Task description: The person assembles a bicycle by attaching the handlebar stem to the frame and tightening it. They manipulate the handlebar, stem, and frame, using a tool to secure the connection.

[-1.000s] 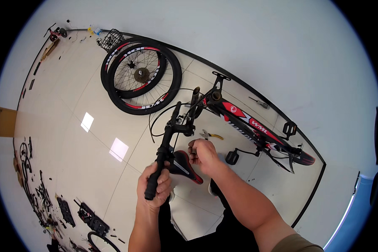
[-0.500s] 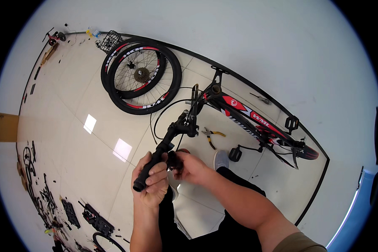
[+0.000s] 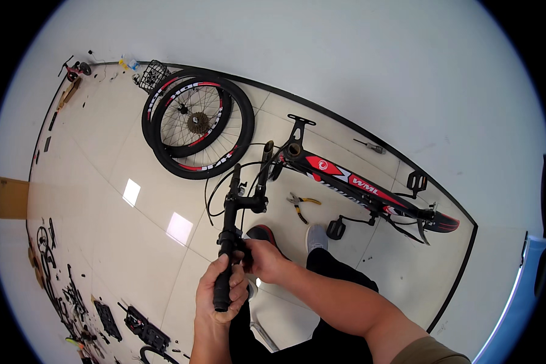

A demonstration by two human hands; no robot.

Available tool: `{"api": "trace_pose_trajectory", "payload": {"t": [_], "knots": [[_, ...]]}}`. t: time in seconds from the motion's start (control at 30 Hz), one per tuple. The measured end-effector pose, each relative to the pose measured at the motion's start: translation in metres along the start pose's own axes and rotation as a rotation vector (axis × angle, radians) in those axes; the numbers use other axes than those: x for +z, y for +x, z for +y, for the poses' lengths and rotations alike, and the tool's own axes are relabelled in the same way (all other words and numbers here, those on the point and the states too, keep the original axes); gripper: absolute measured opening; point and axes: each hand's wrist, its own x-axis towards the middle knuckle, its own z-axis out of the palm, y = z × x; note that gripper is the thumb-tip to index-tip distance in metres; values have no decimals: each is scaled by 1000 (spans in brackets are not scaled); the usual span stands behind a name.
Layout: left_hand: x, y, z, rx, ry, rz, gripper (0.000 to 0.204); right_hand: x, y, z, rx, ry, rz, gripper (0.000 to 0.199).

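Black handlebar (image 3: 229,236) clamped in both hands (image 3: 221,294) (image 3: 264,259); pliers (image 3: 301,204) and wheels (image 3: 195,124) lie beyond.

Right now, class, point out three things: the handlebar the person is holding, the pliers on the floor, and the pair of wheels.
handlebar (image 3: 230,209), head view, on the bare black bar above the grip.
pliers (image 3: 298,203), head view, near the pivot.
pair of wheels (image 3: 201,167), head view, on the front tyre's lower sidewall.

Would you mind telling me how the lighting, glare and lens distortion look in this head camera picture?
Head view: even, bright indoor light; two glare patches on the glossy floor tiles; fisheye bends the black baseboard into a curve and leaves black corners; the left hand on the handlebar grip, the right hand and the wheels look sharp, with soft shadows only.
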Motion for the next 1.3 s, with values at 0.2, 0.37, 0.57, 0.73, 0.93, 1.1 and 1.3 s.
{"api": "trace_pose_trajectory", "payload": {"t": [0.2,0.37,0.57,0.73,0.93,1.1,1.3], "knots": [[6,-11,-5,94,194,65,35,8,-3,-5,-87,-149,77,24],[15,-18,1,137,354,151,34,1,-3,-13,-297,-101,83,44],[34,-25,27,119,497,225,33,3,-6,-42,-320,51,242,23],[58,-30,53,55,471,280,34,-3,-7,-60,-457,135,159,21],[58,-30,52,54,547,300,33,-9,-5,-66,-508,206,85,22],[55,-33,45,98,564,290,36,-1,-9,-74,-463,276,134,18],[45,-33,37,84,510,284,37,-19,-6,-104,-461,558,269,27]]}}
